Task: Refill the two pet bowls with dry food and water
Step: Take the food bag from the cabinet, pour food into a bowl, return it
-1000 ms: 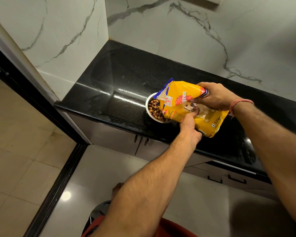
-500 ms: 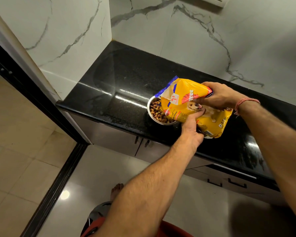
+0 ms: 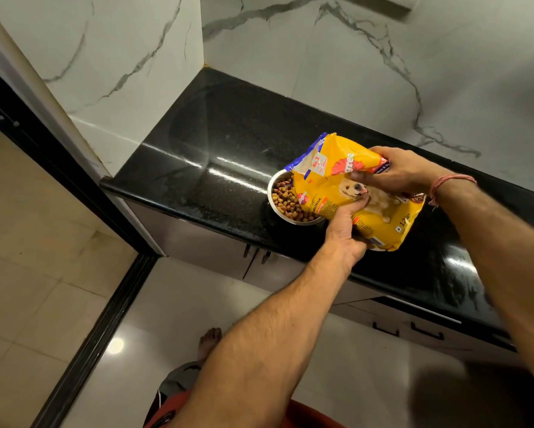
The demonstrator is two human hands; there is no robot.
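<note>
A steel pet bowl [image 3: 274, 201] stands near the front edge of the black counter [image 3: 228, 134], holding brown kibble [image 3: 285, 200]. A yellow dog-food bag [image 3: 330, 180] lies tilted over the bowl's right half, its torn mouth pointing left. My left hand [image 3: 344, 230] grips the bag's lower edge from below, thumb on the printed dog picture. My right hand [image 3: 395, 173] holds the bag's upper right part from above. Only one bowl is in view; the bag hides its right side.
Marble walls [image 3: 321, 72] close the counter at the back and left. Grey cabinet doors with dark handles [image 3: 383, 330] sit under the counter. A black door frame [image 3: 83, 335] runs along the floor at left. My bare foot [image 3: 210, 341] stands on the pale tiles.
The bag has tipped back slightly, its mouth rising off the bowl, and more kibble shows. Both hands keep their hold on it.
</note>
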